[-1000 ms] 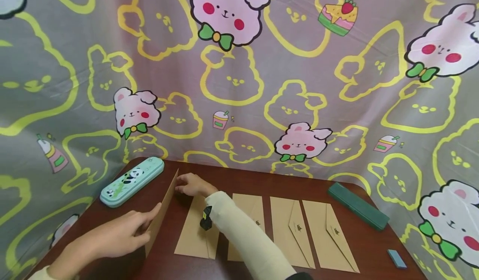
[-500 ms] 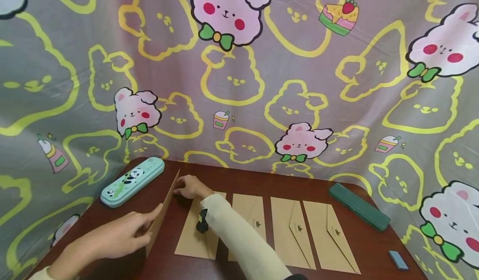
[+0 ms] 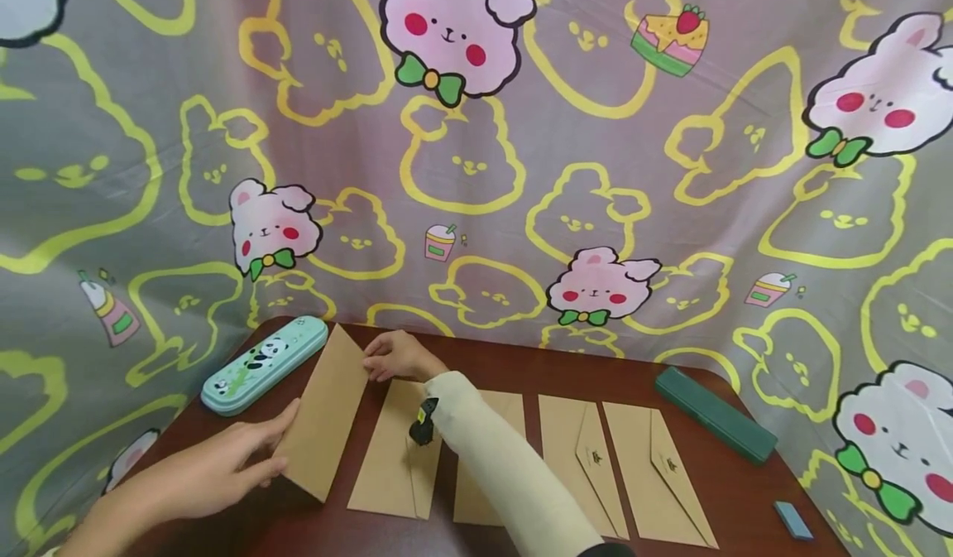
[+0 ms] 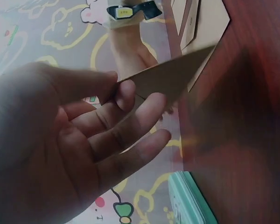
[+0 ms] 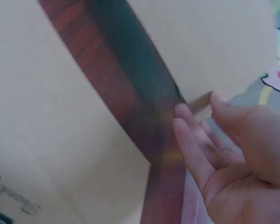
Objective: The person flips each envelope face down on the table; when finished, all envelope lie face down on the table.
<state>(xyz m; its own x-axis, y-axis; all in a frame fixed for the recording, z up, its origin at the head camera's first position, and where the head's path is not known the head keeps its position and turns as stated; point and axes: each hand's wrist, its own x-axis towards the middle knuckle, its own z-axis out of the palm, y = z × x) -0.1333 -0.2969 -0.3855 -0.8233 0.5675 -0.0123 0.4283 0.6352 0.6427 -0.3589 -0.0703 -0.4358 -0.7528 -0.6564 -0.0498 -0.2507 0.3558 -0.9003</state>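
Observation:
A brown kraft envelope (image 3: 328,416) is held tilted above the left part of the table, its plain side toward the head camera. My left hand (image 3: 223,466) pinches its left edge, thumb and fingers on either side, as the left wrist view shows. At its far right corner my right hand (image 3: 402,354) pinches the paper between thumb and fingers (image 5: 196,144). Just right of it lies another kraft envelope (image 3: 383,466), partly covered by the right wrist's black strap. More kraft envelopes (image 3: 577,458) lie in a row farther right, one partly behind the right sleeve.
A mint pencil case (image 3: 264,367) with a panda print lies at the table's left edge. On the right are a dark green case (image 3: 715,415) and a small blue block (image 3: 793,520). A patterned curtain (image 3: 476,168) hangs behind the brown table (image 3: 476,354).
The envelope in my hands was nearly edge-on to the head camera and has turned to show its broad face. My right hand has moved slightly right and away; the left shifted a little left.

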